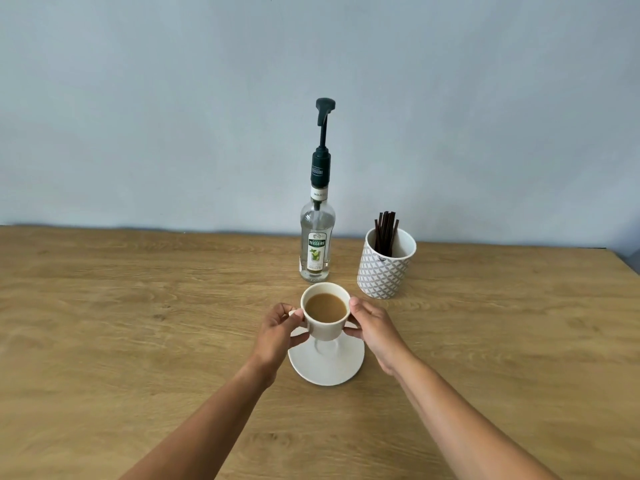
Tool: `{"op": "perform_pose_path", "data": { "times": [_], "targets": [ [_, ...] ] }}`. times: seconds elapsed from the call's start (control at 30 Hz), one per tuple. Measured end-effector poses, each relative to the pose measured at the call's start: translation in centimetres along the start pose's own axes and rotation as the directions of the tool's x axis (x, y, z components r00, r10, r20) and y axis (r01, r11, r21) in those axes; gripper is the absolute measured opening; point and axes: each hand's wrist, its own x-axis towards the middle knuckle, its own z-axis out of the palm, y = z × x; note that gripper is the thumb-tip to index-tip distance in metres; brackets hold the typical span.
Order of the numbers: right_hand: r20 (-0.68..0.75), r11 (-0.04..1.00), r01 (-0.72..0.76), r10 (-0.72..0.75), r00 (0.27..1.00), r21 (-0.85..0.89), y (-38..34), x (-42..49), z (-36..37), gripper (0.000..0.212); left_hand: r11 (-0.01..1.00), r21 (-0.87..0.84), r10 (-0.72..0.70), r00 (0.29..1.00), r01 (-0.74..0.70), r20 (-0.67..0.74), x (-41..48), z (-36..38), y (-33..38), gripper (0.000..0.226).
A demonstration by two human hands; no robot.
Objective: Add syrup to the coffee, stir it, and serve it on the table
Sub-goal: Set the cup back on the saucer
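Your left hand (277, 329) has its fingers (284, 311) curled in and pinching the small handle at 9 o'clock on the cup (325, 330). Your right hand (372, 327) wraps the opposite wall at 3 o'clock, with the thumb near the rim and the other fingers bent round the lower body. So both hands grip the cup between them.

The cup is white, upright, and filled near the brim with milky brown coffee (325, 305). It sits over the far part of the white saucer (325, 370), which lies on the bench (138, 306) at 6 o'clock from the cup. You cannot tell whether the cup's foot touches the saucer.

At 12 o'clock from the cup, just behind it, stands the clear syrup bottle (316, 251). Its dark pump (323, 123) is raised, and its spout points toward 9 o'clock.

At about 2 o'clock, near the bottle but apart from it, a grey-and-white patterned holder (382, 271) holds a bunch of dark stir sticks (386, 230).
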Motion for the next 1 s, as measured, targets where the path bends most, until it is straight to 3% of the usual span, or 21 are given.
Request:
{"op": "perform_pose_path", "data": {
  "times": [0.2, 0.4, 1.0],
  "targets": [
    [-0.019, 0.998, -0.065, 0.066, 0.998, 0.021, 2.2, -0.7, -0.1, 0.038, 0.998, 0.043, -0.038, 0.999, 0.037, 0.002, -0.3, -0.1, -2.2, 0.011],
    [-0.008, 0.996, -0.062, 0.063, 0.998, 0.06, 2.9, -1.3, 0.1, 0.025, 0.997, 0.062, -0.055, 0.998, 0.055, 0.0, -0.2, -0.3, -3.2, 0.017],
    [-0.031, 0.995, -0.094, 0.095, 0.995, 0.039, 3.6, -1.9, 0.3, 0.034, 0.985, 0.164, -0.058, 0.998, 0.058, -0.005, -0.6, -1.1, -4.2, 0.012]
  ]
}}
